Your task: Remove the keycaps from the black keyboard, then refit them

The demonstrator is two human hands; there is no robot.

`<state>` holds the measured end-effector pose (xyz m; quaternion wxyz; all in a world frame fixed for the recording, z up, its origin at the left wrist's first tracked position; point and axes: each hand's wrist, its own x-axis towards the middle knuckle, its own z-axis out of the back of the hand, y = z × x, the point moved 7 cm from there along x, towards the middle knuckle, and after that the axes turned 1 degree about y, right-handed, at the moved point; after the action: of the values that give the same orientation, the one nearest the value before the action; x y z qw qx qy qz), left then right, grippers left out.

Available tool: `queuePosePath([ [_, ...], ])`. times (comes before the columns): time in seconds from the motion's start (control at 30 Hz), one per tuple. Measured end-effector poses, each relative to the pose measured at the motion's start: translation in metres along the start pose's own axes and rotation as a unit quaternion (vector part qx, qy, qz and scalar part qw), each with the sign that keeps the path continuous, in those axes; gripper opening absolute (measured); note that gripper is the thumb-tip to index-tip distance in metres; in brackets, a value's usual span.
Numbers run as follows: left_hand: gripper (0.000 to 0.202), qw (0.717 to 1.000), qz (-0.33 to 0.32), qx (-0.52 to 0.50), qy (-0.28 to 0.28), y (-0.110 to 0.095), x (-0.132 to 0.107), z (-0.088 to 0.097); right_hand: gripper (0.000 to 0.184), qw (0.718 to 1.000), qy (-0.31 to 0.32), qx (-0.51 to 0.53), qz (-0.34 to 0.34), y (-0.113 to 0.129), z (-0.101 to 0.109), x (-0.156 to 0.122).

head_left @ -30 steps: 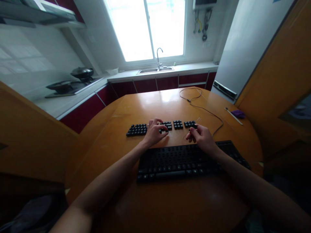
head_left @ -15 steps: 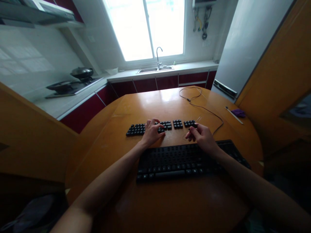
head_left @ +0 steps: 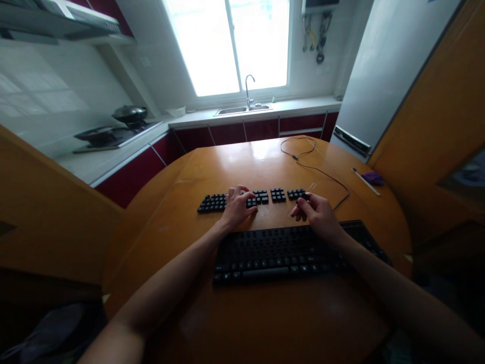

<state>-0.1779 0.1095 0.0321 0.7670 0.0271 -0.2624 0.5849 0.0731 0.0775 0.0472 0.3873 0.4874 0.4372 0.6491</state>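
A black keyboard (head_left: 261, 273) lies in front of me, its lower rows fitted with keys while its upper part looks stripped of many caps. Beyond it, loose black keycaps stand in rows: a long group (head_left: 210, 203) on the left, a small block (head_left: 278, 195) in the middle and another (head_left: 295, 193) on the right. My left hand (head_left: 238, 208) arches over the long group, fingers spread, thumb near the table and partly hiding the caps. Above the keyboard's far edge, my right hand (head_left: 316, 213) pinches a small black keycap (head_left: 305, 196) between thumb and fingers.
A thin cable (head_left: 322, 171) loops across the wooden table (head_left: 159, 222) on the right. Near the right edge lie a slim white stick (head_left: 367, 182) and a purple cloth (head_left: 373, 177). Behind the table are a counter with a sink (head_left: 231, 109) and a stove (head_left: 121, 136).
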Motion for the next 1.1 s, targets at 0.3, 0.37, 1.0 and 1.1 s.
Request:
queuePosePath([
  [0.3, 0.022, 0.949, -0.167, -0.181, 0.195, -0.120, -0.035, 0.001, 0.042, 0.996, -0.091, -0.007, 0.022, 0.010, 0.039, 0.011],
  [0.37, 0.025, 0.930, -0.211, -0.191, 0.234, -0.155, -0.053, -0.003, 0.042, 0.994, -0.102, -0.001, 0.028, 0.009, 0.044, 0.013],
  [1.0, 0.017, 0.939, -0.222, -0.150, 0.214, -0.191, -0.063, -0.035, 0.045, 0.997, -0.076, -0.021, 0.019, 0.005, 0.029, 0.012],
  [1.1, 0.017, 0.941, -0.250, -0.112, 0.201, -0.195, -0.067, -0.038, 0.044, 0.997, -0.067, -0.028, 0.018, 0.001, 0.025, 0.011],
])
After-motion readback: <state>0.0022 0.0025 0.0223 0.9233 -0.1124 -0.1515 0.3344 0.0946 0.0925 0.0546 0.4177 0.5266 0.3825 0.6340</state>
